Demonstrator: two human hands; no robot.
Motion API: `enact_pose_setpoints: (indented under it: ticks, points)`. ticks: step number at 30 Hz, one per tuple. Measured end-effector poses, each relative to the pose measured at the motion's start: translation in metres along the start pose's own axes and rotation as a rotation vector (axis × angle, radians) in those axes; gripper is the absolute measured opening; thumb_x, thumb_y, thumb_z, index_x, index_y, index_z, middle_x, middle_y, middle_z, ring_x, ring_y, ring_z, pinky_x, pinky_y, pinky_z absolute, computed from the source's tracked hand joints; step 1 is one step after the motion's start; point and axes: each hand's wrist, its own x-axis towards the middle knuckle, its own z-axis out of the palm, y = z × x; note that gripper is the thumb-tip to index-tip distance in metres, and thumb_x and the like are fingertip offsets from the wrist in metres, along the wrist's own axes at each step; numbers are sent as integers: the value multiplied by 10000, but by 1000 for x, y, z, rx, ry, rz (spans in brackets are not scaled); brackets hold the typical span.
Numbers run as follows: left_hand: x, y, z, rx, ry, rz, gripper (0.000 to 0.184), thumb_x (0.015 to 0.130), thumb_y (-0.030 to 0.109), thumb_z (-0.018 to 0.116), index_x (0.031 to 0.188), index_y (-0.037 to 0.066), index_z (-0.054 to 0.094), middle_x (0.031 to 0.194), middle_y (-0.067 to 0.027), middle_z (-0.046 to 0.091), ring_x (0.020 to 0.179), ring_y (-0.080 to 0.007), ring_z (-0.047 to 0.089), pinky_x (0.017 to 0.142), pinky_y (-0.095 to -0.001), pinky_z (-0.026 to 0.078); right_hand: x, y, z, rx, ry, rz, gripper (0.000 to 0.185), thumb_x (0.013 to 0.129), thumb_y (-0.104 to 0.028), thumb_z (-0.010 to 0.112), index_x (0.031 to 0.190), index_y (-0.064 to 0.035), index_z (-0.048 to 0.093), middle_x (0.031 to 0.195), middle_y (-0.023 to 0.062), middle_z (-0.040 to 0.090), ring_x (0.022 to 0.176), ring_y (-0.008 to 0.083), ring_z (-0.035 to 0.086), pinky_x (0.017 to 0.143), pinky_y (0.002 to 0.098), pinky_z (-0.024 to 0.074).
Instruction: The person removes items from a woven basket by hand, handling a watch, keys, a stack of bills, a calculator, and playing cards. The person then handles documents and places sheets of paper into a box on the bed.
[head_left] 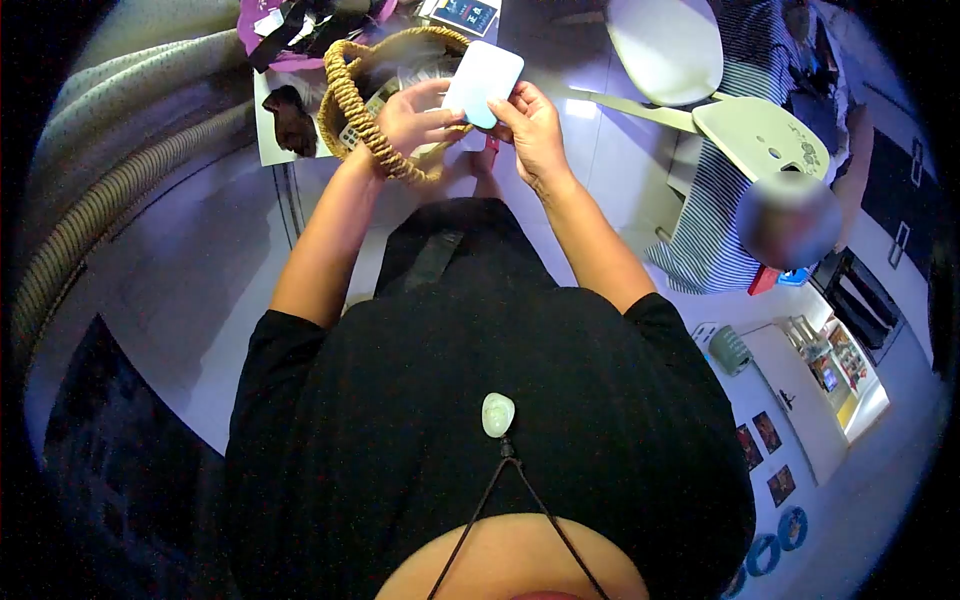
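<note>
Just above the woven basket (345,75), I hold a thin white rectangular object (485,80) with rounded corners; I cannot tell its exact kind. My right hand (537,130) pinches its lower right corner, with the thumb on top. At the lower left edge is my left hand (405,120), its thumb on the corner and its fingers reaching to the side of the object. The left hand hangs over the basket's near rim and is slightly blurred. Inside the basket are several items, partly hidden by that hand.
Beyond the basket lie a purple bag (262,30) and a dark blue printed box (465,14). To the right stand a pale chair seat (755,135) and a white chair back (665,45), beside striped cloth (710,235). A ribbed curtain-like fabric (150,150) hangs at the left.
</note>
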Motion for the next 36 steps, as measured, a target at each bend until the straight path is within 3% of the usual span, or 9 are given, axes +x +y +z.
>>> enact_pose_setpoints:
  ticks: [3,6,13,18,19,23,27,36]
  points:
    - [2,-7,-2,-36,2,22,436,787,40,621,1193,19,463,1070,-71,555,955,-160,564,795,-301,506,-2,1,2,-17,-1,-8,414,739,6,625,1103,24,430,1019,110,560,872,171,584,780,295,493]
    - [4,-9,-2,-87,38,56,437,755,20,642,1159,-20,479,1024,-121,573,870,-219,604,798,-334,518,-2,1,-1,-44,-20,21,485,697,28,643,1122,18,409,1046,119,541,918,186,570,804,312,488]
    - [5,-9,-2,-105,44,61,437,750,11,647,1154,-19,482,1021,-127,574,867,-219,605,796,-341,521,-2,-1,0,-107,-25,-20,501,676,26,663,1109,9,412,1042,112,545,920,202,572,814,318,483]
    - [5,-10,1,-6,7,162,415,745,4,650,1133,-8,504,1020,-100,578,888,-182,587,815,-314,494,-1,-5,-3,-220,-31,-61,405,673,19,675,1022,-10,473,934,67,583,873,153,578,773,279,481]
    - [6,-12,0,-29,-10,181,391,744,-10,636,1116,-11,515,1013,-91,580,896,-167,579,823,-302,482,1,-2,-5,-228,-41,-100,295,690,51,655,936,-31,515,862,32,594,820,115,573,746,254,477]
    - [13,-18,-3,-73,-21,173,312,740,-52,588,1048,-28,545,1011,-102,580,904,-173,581,822,-305,483,-3,-6,0,-317,-38,-197,226,713,123,605,860,-34,535,859,26,611,823,81,567,743,231,471]
    - [9,-7,7,-3,-13,189,330,712,-116,540,1029,-26,550,1047,-99,577,945,-189,583,831,-301,478,-1,-4,-3,-317,-65,-283,194,727,117,590,850,-28,555,870,34,624,831,94,585,754,240,479]
    - [13,-9,11,-39,13,178,240,753,-104,529,972,-16,570,1146,-147,539,1029,-219,550,894,-330,456,0,-2,-6,-332,-51,-309,182,714,117,592,826,-24,564,883,60,626,846,116,588,771,252,482]
